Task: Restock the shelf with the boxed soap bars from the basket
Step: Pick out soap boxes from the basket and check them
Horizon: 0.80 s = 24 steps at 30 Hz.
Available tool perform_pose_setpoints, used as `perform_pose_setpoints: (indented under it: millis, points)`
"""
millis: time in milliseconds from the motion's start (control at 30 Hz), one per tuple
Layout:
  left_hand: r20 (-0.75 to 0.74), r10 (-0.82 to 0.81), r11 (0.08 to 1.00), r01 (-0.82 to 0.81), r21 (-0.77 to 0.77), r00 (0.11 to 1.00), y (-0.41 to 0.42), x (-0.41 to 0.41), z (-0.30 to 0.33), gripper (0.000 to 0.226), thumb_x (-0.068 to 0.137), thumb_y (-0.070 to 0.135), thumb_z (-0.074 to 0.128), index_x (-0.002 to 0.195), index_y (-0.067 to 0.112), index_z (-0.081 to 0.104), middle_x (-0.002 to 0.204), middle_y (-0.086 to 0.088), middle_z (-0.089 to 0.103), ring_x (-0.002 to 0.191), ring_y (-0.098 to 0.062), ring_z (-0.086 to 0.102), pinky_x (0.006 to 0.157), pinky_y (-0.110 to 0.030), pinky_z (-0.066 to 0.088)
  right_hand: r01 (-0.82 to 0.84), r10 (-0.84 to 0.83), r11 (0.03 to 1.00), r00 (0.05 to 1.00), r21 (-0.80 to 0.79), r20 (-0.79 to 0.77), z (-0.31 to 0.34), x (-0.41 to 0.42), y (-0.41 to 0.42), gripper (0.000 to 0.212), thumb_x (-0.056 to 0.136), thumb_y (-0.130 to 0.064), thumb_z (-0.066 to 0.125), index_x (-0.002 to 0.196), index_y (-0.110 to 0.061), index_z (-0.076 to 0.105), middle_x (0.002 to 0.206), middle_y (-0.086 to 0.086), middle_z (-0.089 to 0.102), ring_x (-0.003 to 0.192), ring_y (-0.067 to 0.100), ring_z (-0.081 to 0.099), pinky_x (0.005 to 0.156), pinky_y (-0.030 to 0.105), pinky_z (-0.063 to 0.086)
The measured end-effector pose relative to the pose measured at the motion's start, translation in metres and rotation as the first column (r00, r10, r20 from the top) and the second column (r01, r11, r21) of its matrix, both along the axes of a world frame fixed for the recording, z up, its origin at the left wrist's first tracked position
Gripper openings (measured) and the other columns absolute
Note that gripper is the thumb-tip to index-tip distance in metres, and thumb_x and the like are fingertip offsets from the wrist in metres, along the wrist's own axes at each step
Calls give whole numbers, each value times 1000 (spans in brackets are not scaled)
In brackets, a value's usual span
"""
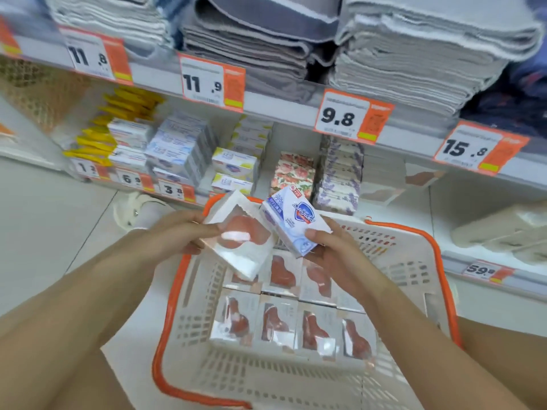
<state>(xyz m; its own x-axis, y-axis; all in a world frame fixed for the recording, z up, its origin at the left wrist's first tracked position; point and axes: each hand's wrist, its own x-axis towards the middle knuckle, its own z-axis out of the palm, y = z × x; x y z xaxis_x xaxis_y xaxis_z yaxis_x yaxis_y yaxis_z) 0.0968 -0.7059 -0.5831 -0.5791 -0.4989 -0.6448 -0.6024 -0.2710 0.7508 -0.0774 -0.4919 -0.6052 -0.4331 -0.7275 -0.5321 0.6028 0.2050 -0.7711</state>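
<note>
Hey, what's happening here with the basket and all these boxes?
A person is restocking soap at a store shelf. The left hand holds a white box with a pink soap window, and the right hand holds a blue and white soap box, both above a white basket with orange handles. More pink-window boxes lie in rows in the basket. Soap boxes already stand on the lower shelf behind.

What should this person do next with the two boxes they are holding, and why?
Probably reach the right hand forward to set its blue-and-white soap box with the matching white-and-blue boxes on the shelf; the left hand holds a windowed white box with pink soap.
</note>
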Motion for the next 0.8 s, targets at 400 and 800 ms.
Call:
perform_pose_setpoints:
  millis: [400,800]
  points:
    - [-204,194,946,-238,-220,960,-41,8,25,32,76,32,76,91,4,74,91,-14,73,89,-25,68,92,-38,50,-96,102,995,979,39,-175,38,10,-53,52,71,-18,69,122,-12,59,104,4,72,85,16,68,78,30,53]
    - [-369,442,862,-273,428,817,-46,-1,38,46,75,64,57,76,23,77,86,-1,73,69,-18,70,70,-36,58,39,-12,995,964,97,-267,63,11,-73,49,76,-20,70,123,-21,57,98,1,69,73,11,61,52,22,46]
